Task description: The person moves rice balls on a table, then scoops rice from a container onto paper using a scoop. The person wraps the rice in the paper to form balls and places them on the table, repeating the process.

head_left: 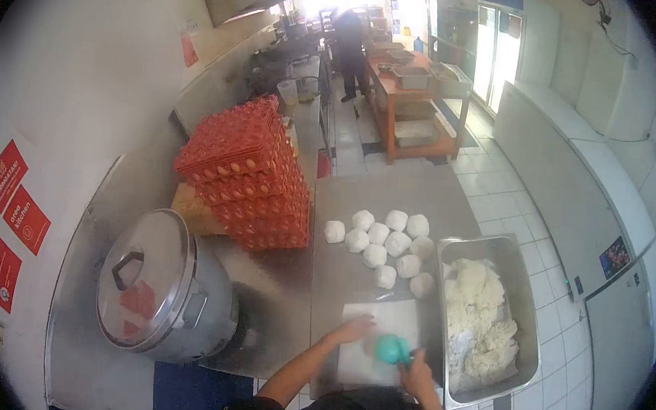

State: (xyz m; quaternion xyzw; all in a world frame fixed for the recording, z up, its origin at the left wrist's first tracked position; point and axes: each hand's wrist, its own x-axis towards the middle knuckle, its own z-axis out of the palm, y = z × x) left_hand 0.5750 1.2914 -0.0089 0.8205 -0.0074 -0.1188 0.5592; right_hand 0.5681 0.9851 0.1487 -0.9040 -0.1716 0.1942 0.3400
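My right hand (416, 374) is wrapped round the handle of a teal plastic scoop (391, 349), whose rounded bowl is over a white paper sheet (357, 371) on the steel counter. What lies inside or under the bowl is hidden. My left hand (352, 329) reaches across the sheet's upper left part, fingers stretched out and holding nothing. Beyond the paper sit several white paper-wrapped balls (377, 233) in a loose cluster. To the right of my right hand stands a deep metal pan (533, 329) with clumped white rice (481, 313) in it.
A big lidded metal pot (208, 303) and a tall stack of red egg trays (249, 176) with eggs stand on the left. Farther back, a person (349, 45) stands beside an orange table (388, 106) with metal pans. A white chest freezer (555, 153) lines the right side.
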